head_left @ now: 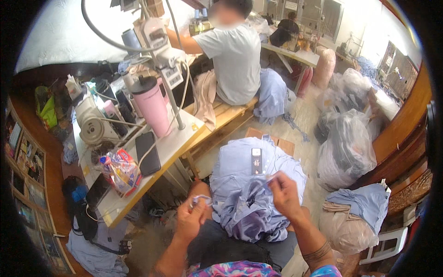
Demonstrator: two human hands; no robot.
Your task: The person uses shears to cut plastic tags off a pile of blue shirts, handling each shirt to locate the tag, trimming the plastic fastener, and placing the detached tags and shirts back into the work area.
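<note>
A large heap of light blue cloth garments (235,159) lies in front of me at my lap. My right hand (285,196) is closed, pinching a raised edge of a bunched light blue garment (251,207) on the near side of the heap. Left of the heap, my left hand (190,217) is closed around a small pale thing with a loop (201,200); its kind is too small to make out. On top of the heap, just beyond the bunched garment, rests a narrow black and white object (257,161).
To the left stands a worktable (177,157) with a pink tumbler (151,106), a dark phone (147,153) and a plastic bread bag (121,173). Another person (233,57) sits on a wooden bench ahead. Stuffed plastic bags (348,152) and a white stool (385,247) line the right.
</note>
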